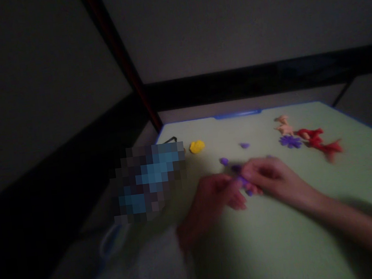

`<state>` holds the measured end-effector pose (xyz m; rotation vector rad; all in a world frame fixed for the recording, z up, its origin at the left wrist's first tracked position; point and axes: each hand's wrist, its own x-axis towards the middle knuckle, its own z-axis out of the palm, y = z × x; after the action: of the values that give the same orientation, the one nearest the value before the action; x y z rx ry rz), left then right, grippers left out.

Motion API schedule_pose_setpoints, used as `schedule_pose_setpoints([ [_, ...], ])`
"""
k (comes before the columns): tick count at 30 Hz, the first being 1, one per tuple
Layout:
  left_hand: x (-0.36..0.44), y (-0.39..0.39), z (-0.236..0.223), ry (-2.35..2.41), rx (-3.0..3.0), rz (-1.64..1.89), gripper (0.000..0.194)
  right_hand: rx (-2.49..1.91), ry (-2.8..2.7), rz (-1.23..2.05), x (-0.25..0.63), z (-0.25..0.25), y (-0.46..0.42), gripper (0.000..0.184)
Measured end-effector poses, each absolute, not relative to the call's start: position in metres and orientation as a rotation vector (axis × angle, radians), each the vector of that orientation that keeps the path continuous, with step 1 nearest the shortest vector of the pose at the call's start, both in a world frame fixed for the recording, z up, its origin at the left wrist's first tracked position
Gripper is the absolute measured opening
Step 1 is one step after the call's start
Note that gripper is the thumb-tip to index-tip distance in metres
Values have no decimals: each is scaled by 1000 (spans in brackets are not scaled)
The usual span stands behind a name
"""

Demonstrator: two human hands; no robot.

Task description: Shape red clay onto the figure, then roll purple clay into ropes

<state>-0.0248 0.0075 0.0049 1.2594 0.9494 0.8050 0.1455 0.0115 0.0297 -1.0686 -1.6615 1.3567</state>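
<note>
My left hand and my right hand meet over the middle of the pale green table. Both have their fingers closed on a small purple piece of modelling clay, which the fingertips partly cover. Just behind the hands lie two loose purple clay lumps, a near lump and a farther lump. To the right of them rests a purple clay flower with several petals. Dim light and motion blur hide the finer shape of the held piece.
A yellow clay lump sits at the back left. Beyond the flower are peach clay pieces, with red clay pieces at the right. A pixelated bluish area covers the table's left side. A blue strip marks the far edge.
</note>
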Motion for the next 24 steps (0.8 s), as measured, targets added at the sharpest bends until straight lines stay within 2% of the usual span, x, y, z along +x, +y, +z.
schedule_pose_setpoints([
  [3,-24,8,6,977,1267,778,19,-1066,-1705,1318,145,32,11,42],
  [8,-23,7,8,1029,1261,808,13,-1074,-1715,1300,146,33,11,39],
  [11,-24,7,9,1021,1264,788,15,-1070,-1705,1308,146,33,10,40],
  [17,-26,7,5,915,1304,762,41,-1025,-1749,1291,144,28,5,40],
  [24,-24,5,7,960,1391,755,32,-984,-1745,1272,143,25,4,27],
])
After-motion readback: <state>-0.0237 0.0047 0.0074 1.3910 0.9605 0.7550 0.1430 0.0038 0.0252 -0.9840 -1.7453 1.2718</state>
